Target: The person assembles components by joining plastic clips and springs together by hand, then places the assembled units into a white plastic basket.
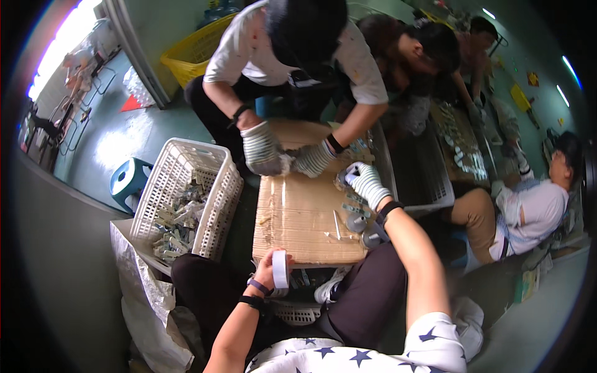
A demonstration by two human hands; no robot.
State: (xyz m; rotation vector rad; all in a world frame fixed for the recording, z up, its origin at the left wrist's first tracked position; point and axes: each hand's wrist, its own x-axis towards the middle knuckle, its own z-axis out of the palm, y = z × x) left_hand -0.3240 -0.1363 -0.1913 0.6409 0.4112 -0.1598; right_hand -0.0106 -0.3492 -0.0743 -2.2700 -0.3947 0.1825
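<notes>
My bare left hand (264, 272) grips a roll of white tape (280, 269) at the near left edge of a cardboard-topped work surface (298, 217). In a striped glove with grey fingers, my right hand (365, 183) reaches to the far right part of the cardboard. Its fingers are curled together, and what they hold is too small and dark to make out. Close to it lie small flat metal pieces (356, 208). Two grey round containers (356, 222) and a thin white stick (337, 225) are nearer to me on the cardboard.
Opposite me, a co-worker's gloved hands (283, 155) meet over the far edge. A white plastic basket (211, 205) of metal parts stands at left, beside a blue stool (127, 181). Other people sit at right around a dark crate (423, 168) and another work surface.
</notes>
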